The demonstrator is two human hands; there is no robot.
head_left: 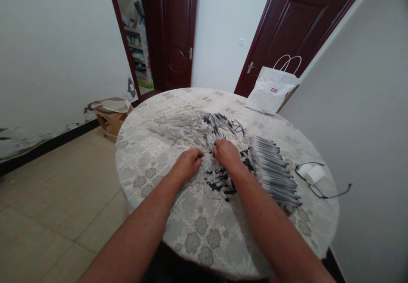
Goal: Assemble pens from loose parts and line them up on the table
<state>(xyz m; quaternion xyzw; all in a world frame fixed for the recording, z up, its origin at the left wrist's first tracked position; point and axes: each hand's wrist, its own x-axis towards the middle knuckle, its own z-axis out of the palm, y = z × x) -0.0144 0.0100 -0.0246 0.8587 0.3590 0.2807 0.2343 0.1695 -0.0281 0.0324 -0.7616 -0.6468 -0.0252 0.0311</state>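
My left hand (190, 163) is closed just left of the pile's middle, its thumb and fingers pinched together; whatever is between them is too small to make out. My right hand (227, 153) reaches into the parts with its fingers pinched, and their tips hide what they hold. Ahead of the hands lies a heap of whitish pen barrels (178, 126). Thin dark-tipped refills (225, 123) are scattered beyond my right hand. Below it sits a pile of black and clear pen caps (219, 179). Finished-looking pens (274, 170) lie side by side in a row to the right.
A round table with a flowered cloth (204, 232) carries everything. Eyeglasses (321, 196) and a crumpled white tissue (312, 173) lie at the right edge. A white paper bag (272, 89) stands at the back right. A stool (111, 113) stands left of the table.
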